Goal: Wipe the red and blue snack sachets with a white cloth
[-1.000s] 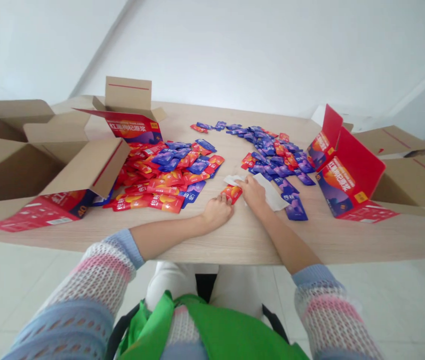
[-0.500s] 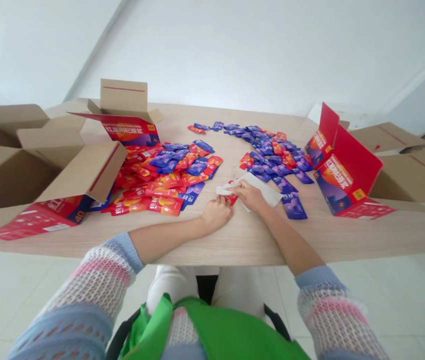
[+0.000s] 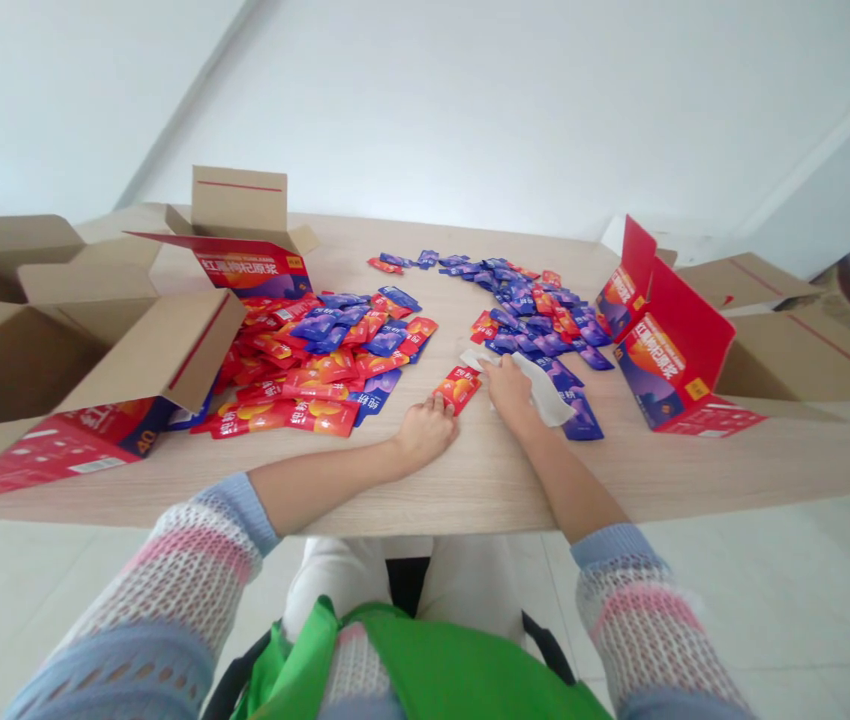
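Observation:
In front of me a red sachet (image 3: 458, 389) lies face up on the table (image 3: 485, 480). My left hand (image 3: 426, 432) grips its lower left end with curled fingers. At the sachet's right, my right hand (image 3: 509, 388) is closed on a white tissue (image 3: 549, 392), which spreads out under and beyond the fingers. A purple sachet (image 3: 582, 415) lies just right of the tissue. Left of my hands is a heap of red and purple sachets (image 3: 327, 368). Another heap, mostly purple (image 3: 534, 312), stretches behind my right hand.
On the left stand open cardboard boxes, a large one (image 3: 125, 350) near me and a red-fronted one (image 3: 252, 268) behind it. A red open carton (image 3: 665, 370) stands on the right. The white wall (image 3: 425, 110) rises behind the table.
My right hand has drawn the tissue off the red sachet to the right, so the sachet's printed face now shows. My left hand stays at its lower end.

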### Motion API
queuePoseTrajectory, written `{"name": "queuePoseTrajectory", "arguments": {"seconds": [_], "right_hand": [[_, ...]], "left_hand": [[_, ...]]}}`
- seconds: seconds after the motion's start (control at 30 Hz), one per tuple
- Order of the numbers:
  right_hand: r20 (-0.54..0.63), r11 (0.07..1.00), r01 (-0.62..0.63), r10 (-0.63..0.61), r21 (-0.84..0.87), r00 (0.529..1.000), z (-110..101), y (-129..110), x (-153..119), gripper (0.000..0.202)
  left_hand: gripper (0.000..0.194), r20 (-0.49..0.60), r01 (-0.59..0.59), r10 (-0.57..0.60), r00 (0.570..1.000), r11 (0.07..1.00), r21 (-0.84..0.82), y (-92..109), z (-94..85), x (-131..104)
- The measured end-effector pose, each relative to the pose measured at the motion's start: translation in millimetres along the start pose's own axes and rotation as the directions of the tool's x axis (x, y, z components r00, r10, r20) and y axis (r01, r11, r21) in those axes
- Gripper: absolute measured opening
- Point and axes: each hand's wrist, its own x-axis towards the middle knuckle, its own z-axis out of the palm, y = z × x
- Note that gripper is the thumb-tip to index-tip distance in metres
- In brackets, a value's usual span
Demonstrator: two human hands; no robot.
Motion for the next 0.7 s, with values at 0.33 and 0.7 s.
{"name": "queuePoseTrajectory", "arguments": {"seconds": [0.33, 0.7], "right_hand": [[-0.238, 0.976, -0.044, 0.096, 0.216, 0.966, 3.6, 16.7, -15.7, 0.038], [-0.042, 0.835, 0.446, -0.458, 0.323, 0.888, 0.1, -15.3, -25.8, 0.035]], "left_hand": [[0.035, 0.03, 0.019, -0.019, 0.999, 1.0, -0.004, 0.7, -2.0, -0.2], [0.037, 0.013, -0.016, 0.016, 1.0, 1.0, 0.012, 1.1, -5.0, -0.2]]}}
